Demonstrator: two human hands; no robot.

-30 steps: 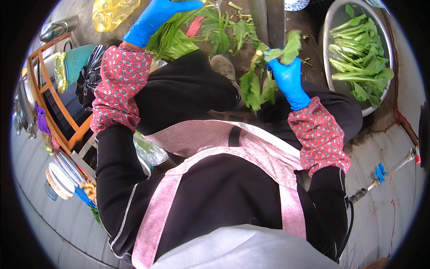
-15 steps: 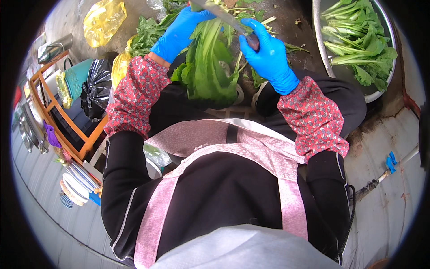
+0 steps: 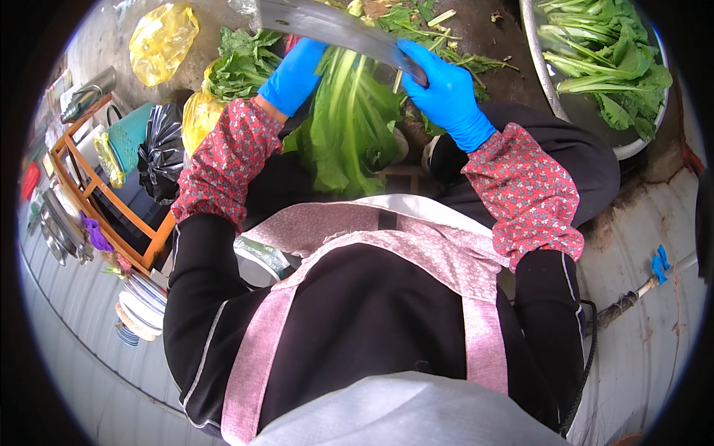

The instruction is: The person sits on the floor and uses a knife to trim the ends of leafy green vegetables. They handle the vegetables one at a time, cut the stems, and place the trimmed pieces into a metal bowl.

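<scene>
Blue gloves cover both hands. My right hand (image 3: 445,91) is closed round the handle of a large knife (image 3: 335,30); its wide metal blade reaches left across the top of the view. My left hand (image 3: 296,77) is closed on the upper end of a bunch of leafy greens (image 3: 346,123), its fingertips partly hidden behind the blade. Pale stalks and broad leaves hang from that grip between my knees. The blade passes over the stalk end, and I cannot tell whether it touches.
Cut leaves and stalk scraps (image 3: 476,63) lie on the ground ahead. More greens fill a metal basin (image 3: 552,89) at the right. To the left are loose leafy greens (image 3: 242,59), yellow plastic bags (image 3: 163,41), a black bag (image 3: 161,145) and an orange wooden frame (image 3: 97,193).
The knife has turned, so more of its blade's flat side shows, farther left. My left hand has come slightly lower, and the hanging leaves have swung a little.
</scene>
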